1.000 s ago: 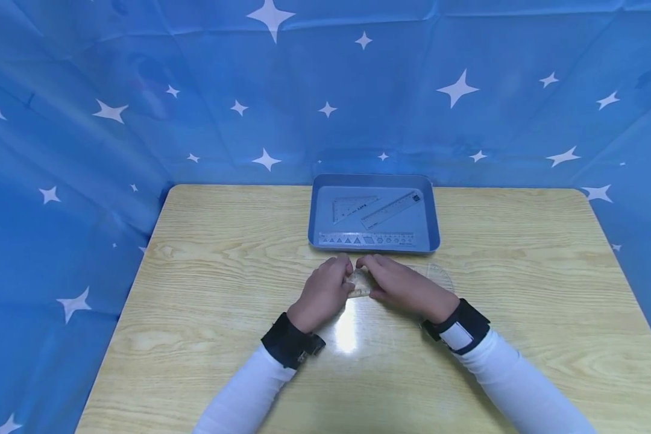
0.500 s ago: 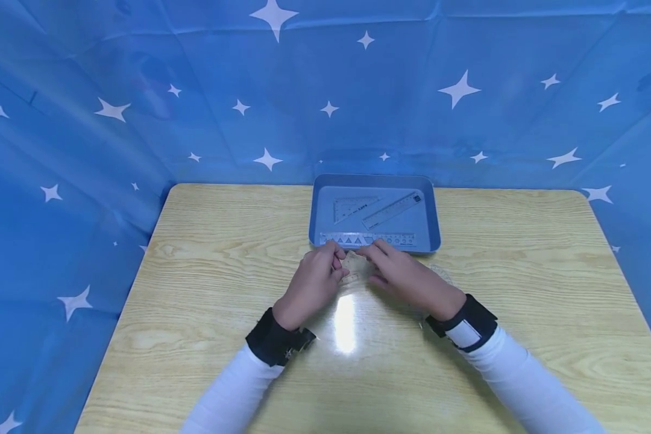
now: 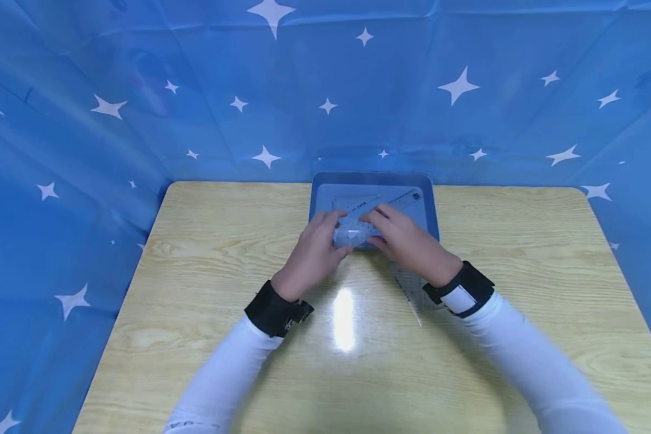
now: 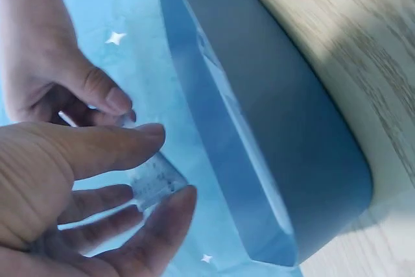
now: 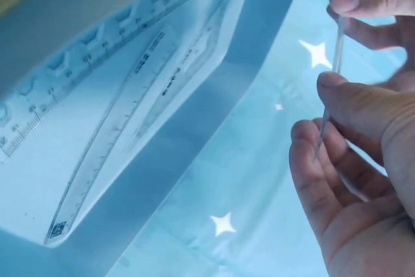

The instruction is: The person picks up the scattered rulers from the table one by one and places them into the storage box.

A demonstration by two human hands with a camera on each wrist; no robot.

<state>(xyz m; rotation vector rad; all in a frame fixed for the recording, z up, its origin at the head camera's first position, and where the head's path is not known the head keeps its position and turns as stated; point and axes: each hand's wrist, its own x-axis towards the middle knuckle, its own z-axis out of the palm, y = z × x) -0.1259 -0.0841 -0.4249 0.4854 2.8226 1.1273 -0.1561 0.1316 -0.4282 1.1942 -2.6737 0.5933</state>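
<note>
1. A clear plastic piece (image 3: pixel 352 231) is hanging raised between the two hands, appearing over the near part of the blue tray (image 3: pixel 436 224) in the head view.
2. Its long axis is apparently running crosswise, from hand to hand; in the right wrist view it is showing a thin edge.
3. Neither hand is clearly nearer: the left hand (image 3: pixel 313 248) is pinching the left end, the right hand (image 3: pixel 412 246) the right end, fingers narrowed on the plastic.
4. Inside the tray, a set square (image 5: pixel 188 63), a short ruler (image 5: pixel 115 129) and a long ruler (image 5: pixel 71 77) with cut-out shapes are lying below it.
5. The set square and short ruler are bearing dark print too small to read; the short ruler is also carrying a dark square mark.
6. More clear plastic (image 3: pixel 410 282) is lying on the surface (image 3: pixel 222 241) near the right wrist, its outline partly hidden.
</note>
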